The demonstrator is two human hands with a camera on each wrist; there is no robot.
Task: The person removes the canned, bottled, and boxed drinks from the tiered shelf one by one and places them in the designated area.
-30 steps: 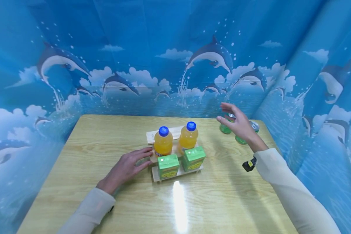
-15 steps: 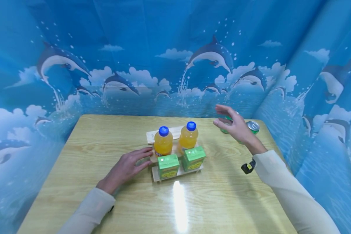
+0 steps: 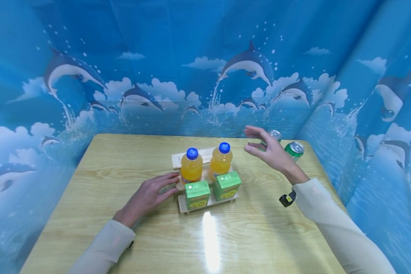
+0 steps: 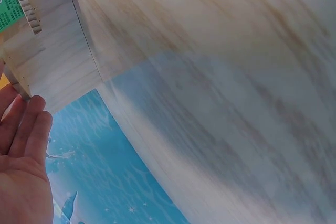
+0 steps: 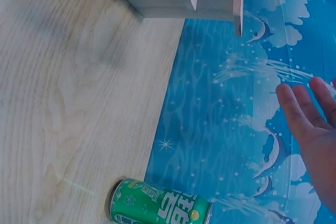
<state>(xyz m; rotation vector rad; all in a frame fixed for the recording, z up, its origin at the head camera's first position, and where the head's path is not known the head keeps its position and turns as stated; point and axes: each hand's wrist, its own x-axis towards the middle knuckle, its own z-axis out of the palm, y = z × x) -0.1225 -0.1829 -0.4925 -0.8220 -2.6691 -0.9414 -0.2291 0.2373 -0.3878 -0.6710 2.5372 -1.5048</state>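
A small tiered wooden rack (image 3: 207, 154) stands mid-table. Two orange drink bottles with blue caps, left (image 3: 191, 170) and right (image 3: 220, 161), are on its middle step. Two green juice cartons, left (image 3: 196, 196) and right (image 3: 227, 186), occupy the front step. My left hand (image 3: 147, 196) rests its fingertips against the rack's left side, fingers fairly straight; the left wrist view shows the hand (image 4: 23, 166) at a rack edge. My right hand (image 3: 270, 150), holding nothing, hovers with spread fingers between the rack and two green cans, (image 3: 295, 148) and one partly hidden behind the hand (image 3: 275, 134).
The rack's back step, behind the bottles, is bare wood. Beyond the wooden table (image 3: 123, 156) hangs a blue dolphin-print curtain (image 3: 178, 57), which also runs down the right side. In the right wrist view a green can (image 5: 160, 203) stands near the table edge.
My right hand has moved left, away from the cans and toward the rack, uncovering more of both cans. The left hand, rack, bottles and cartons have stayed put.
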